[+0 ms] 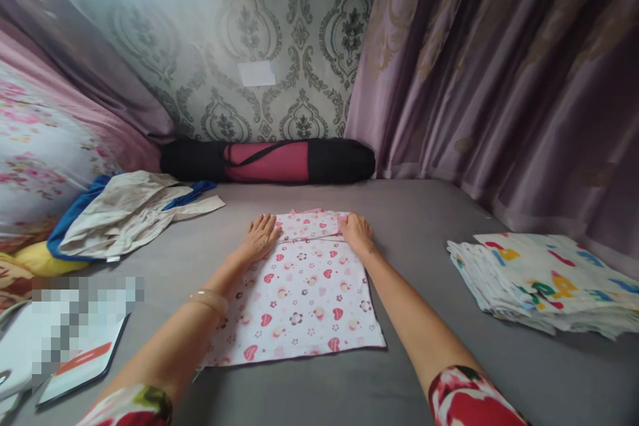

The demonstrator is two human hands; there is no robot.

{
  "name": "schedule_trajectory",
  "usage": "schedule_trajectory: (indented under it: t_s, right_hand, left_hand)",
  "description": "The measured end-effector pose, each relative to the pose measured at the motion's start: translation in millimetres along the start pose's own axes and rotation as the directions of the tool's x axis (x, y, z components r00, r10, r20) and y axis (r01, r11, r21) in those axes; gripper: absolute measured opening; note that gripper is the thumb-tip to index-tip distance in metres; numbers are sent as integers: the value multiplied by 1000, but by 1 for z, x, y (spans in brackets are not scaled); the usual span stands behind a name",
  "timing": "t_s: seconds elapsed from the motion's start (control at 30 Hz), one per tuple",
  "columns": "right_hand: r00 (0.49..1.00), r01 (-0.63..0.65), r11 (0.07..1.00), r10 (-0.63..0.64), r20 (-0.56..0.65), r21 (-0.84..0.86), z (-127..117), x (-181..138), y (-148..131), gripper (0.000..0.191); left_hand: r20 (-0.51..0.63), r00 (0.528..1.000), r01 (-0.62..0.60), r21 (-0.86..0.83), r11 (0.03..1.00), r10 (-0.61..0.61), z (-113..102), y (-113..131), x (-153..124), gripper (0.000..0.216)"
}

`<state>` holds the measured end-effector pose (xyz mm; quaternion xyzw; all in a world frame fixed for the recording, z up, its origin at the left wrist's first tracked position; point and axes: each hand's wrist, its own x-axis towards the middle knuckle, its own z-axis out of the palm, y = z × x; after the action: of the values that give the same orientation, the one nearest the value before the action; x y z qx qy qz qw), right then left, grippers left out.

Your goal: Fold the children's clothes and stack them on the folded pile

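Note:
A white cloth (304,306) printed with pink hearts and flowers lies spread before me, its far end folded over in a narrow band. Bits of pink trim show along the far edge. My left hand (262,237) rests flat on the band's left end, fingers stretched forward. At the opposite end, my right hand (358,231) has its fingers curled at the cloth's corner, with the thumb over the fabric; its fingertips are partly hidden. The near edge of the cloth lies fairly flat between my forearms.
On the right is a stack of folded printed cloths (559,279). A crumpled beige and blue garment (124,213) lies at left, above a partly blurred flat item (84,359). A long black and red bag (269,161) lies along the wall, on the grey sheet (419,213). Curtains (479,66) hang at right.

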<state>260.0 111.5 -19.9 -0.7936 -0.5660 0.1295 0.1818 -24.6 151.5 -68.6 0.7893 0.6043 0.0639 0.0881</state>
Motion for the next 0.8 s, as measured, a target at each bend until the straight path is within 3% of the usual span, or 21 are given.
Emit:
schedule_trajectory:
  t_s: [0.17,0.27,0.37,0.43,0.5,0.8]
  right_hand:
    - [998,29,989,-35,-44,-143,-1,-3,-1,32]
    - [981,151,966,-173,-88,-208,5,-2,-9,36]
    - [880,459,863,-474,-25,-211,19,-3,-23,42]
    - [800,596,782,-599,47,-183,31,-4,-31,47]
    - [779,626,760,-620,95,-174,40,-3,-36,51]
    - [825,563,810,-540,169,-161,50,1,-29,54]
  left_hand:
    - [44,999,-2,-3,1000,2,-8,-3,2,68]
    - [-26,999,-27,29,999,28,-17,12,-1,65]
    - [-63,987,-143,69,987,147,-19,39,0,63]
    - [-45,973,-224,88,971,228,-15,55,4,63]
    - [-31,966,-252,105,962,256,-8,63,8,61]
    - [-8,980,-197,55,979,197,6,49,18,59]
